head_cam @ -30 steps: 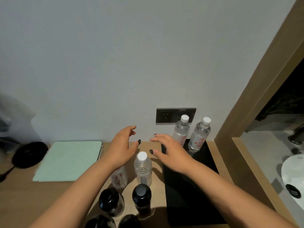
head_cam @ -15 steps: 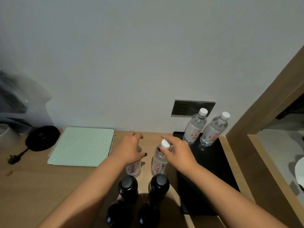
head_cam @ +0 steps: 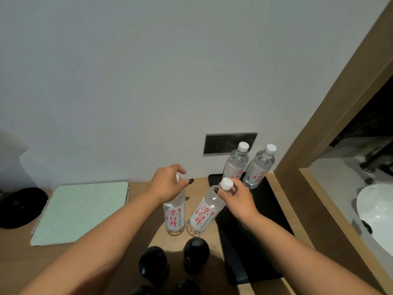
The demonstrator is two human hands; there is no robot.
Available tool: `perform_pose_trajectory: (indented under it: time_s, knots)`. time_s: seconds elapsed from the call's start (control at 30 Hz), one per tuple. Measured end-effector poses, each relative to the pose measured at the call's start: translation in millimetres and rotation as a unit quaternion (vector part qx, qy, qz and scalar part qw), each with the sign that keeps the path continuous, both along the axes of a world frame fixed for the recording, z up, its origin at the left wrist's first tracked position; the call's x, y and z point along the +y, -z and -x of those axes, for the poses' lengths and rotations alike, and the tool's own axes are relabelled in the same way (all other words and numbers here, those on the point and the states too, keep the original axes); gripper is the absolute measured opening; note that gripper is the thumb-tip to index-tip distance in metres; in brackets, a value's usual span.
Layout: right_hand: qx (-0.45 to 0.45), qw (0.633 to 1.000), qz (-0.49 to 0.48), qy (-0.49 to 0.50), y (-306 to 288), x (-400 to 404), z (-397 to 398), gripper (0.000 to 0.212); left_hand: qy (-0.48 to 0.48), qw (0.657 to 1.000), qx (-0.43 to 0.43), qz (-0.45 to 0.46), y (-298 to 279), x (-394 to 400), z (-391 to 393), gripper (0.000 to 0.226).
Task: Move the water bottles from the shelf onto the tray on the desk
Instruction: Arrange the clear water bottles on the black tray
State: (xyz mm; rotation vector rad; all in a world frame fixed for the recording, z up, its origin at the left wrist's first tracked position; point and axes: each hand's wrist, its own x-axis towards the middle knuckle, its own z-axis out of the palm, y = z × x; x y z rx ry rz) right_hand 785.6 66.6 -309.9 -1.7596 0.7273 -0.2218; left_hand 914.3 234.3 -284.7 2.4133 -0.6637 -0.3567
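We cannot see the cap of the left water bottle (head_cam: 174, 211), covered by the left hand (head_cam: 168, 184). The washbasin (head_cam: 376, 216) and the black round object (head_cam: 20, 206) run past the frame's edges. Two dark bottles (head_cam: 185, 287) at the bottom edge are cut off. The wall socket (head_cam: 221, 143) is partly hidden behind a bottle on the tray (head_cam: 236, 162)

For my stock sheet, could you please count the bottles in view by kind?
Clear water bottles with white caps: 4, two on the black tray (bottles at and), one in the left hand (bottle), one in the right hand (bottle).
Dark bottles: 4 ().
Total: 8
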Motion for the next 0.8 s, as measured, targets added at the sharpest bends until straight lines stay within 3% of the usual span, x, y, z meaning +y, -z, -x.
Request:
perform_pose_trajectory:
  time_s: [0.2,0.33,0.43,0.6,0.8]
  knots:
    - [-0.034,0.999,0.012,-0.027,-3.4,-11.9,9.7,0.029,0.016,0.999,-0.029,0.032,12.7,-32.1,5.6,0.027]
    - [-0.081,0.994,0.057,-0.052,-24.7,-34.0,12.4,0.033,-0.042,0.993,-0.049,0.097,22.0,-30.0,10.6,0.011]
    - [-0.106,0.990,0.069,-0.067,-47.2,-62.3,10.6,0.033,-0.124,0.978,0.007,0.166,33.4,-31.0,18.5,0.014]
    - [-0.066,0.980,0.135,-0.130,-55.2,-89.8,0.1,0.038,-0.175,0.965,0.048,0.190,44.1,-38.2,18.7,0.021]
    - [-0.054,0.973,0.138,-0.179,-34.1,-98.2,0.6,0.038,-0.190,0.963,0.051,0.183,47.7,-38.4,19.1,0.022]
